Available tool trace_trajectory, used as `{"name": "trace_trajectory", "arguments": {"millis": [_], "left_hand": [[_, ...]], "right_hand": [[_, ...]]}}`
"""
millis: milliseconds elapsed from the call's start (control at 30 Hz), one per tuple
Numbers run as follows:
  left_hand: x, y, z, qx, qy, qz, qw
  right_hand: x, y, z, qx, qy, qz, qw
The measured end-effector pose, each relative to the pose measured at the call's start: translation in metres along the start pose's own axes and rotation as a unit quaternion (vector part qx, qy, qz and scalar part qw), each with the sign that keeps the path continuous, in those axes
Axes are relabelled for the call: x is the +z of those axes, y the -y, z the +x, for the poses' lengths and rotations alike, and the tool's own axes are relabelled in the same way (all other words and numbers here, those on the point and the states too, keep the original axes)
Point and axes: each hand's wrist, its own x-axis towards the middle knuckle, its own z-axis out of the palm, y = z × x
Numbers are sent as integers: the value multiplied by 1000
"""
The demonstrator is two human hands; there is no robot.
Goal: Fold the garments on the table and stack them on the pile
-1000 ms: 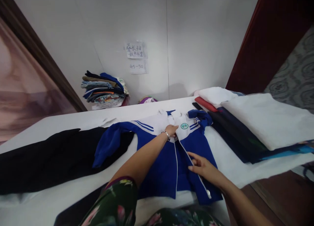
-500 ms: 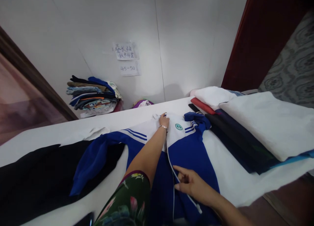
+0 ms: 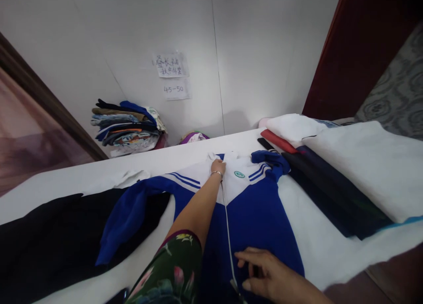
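A blue and white zip jacket point(image 3: 254, 211) lies front up on the white table point(image 3: 76, 180), its collar toward the wall. My left hand point(image 3: 218, 166), with a bracelet at the wrist, grips the jacket at the collar, at the top of the white zipper line. My right hand point(image 3: 264, 275) pinches the zipper edge near the jacket's hem, close to me. The jacket's left sleeve point(image 3: 128, 216) drapes over a black garment point(image 3: 49, 238). Its right sleeve point(image 3: 271, 159) is bunched up beside the collar.
Folded dark, red and white clothes point(image 3: 330, 163) are stacked at the right of the table. A pile of folded garments point(image 3: 127, 127) stands against the wall under two paper notes point(image 3: 172, 66). A dark red door frame point(image 3: 357, 48) rises at the right.
My left hand slid up from the chest to the collar. My right hand moved down the zipper line toward the hem, and the jacket front now lies closed and straighter.
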Motion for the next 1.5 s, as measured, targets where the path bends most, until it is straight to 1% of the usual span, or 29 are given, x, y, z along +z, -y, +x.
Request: {"name": "trace_trajectory", "arguments": {"millis": [100, 200, 267, 300, 333, 433, 467, 500, 567, 700, 767, 833, 900, 933, 1033, 1133, 1200, 1267, 1367, 1433, 1500], "left_hand": [[-3, 2, -8, 15, -17, 26, 999], [-11, 0, -18, 67, -20, 46, 996], [-18, 0, -30, 112, -17, 59, 992], [-22, 1, -37, 134, -13, 64, 989], [-26, 4, -46, 153, -7, 69, 986], [-39, 19, -80, 201, 26, 81, 976], [-44, 25, -92, 213, 38, 85, 973], [-49, 31, -104, 223, 49, 88, 970], [-60, 41, -128, 234, 68, 93, 965], [-87, 54, -171, 244, 83, 113, 960], [-99, 59, -195, 253, 91, 120, 956], [-109, 64, -223, 268, 103, 116, 951], [-115, 72, -253, 295, 118, 116, 941], [-117, 76, -267, 314, 130, 121, 933], [-119, 92, -304, 377, 167, 154, 898], [-119, 106, -325, 402, 174, 206, 875], [-119, 113, -330, 401, 169, 235, 869], [-118, 116, -331, 403, 163, 251, 865], [-115, 117, -328, 409, 153, 259, 862], [-112, 115, -327, 412, 153, 260, 860], [-110, 112, -326, 415, 151, 260, 859]], "right_hand": [[-1, 3, -2, 4, 7, 22, 1000], [-9, 6, -4, -45, -41, 26, 998], [-15, 6, -8, -79, -84, -7, 993], [-17, 6, -10, -95, -89, -38, 991], [-18, 5, -12, -106, -77, -76, 989], [-13, -1, -16, -115, 6, -190, 975], [-10, -3, -17, -114, 22, -217, 969], [-5, -5, -18, -114, 26, -240, 964], [2, -9, -19, -118, 11, -270, 956], [11, -11, -23, -132, -17, -279, 951], [13, -11, -27, -145, -9, -276, 950], [15, -10, -30, -152, 16, -285, 946], [17, -11, -32, -146, 28, -306, 941], [19, -12, -32, -140, 24, -315, 938], [24, -19, -31, -137, -13, -331, 934], [28, -28, -28, -159, -75, -328, 928], [30, -31, -26, -180, -114, -316, 925], [30, -30, -24, -198, -133, -295, 925], [26, -20, -24, -198, -165, -215, 942], [23, -10, -24, -188, -221, -139, 947], [21, -1, -23, -186, -291, -81, 935]]}}
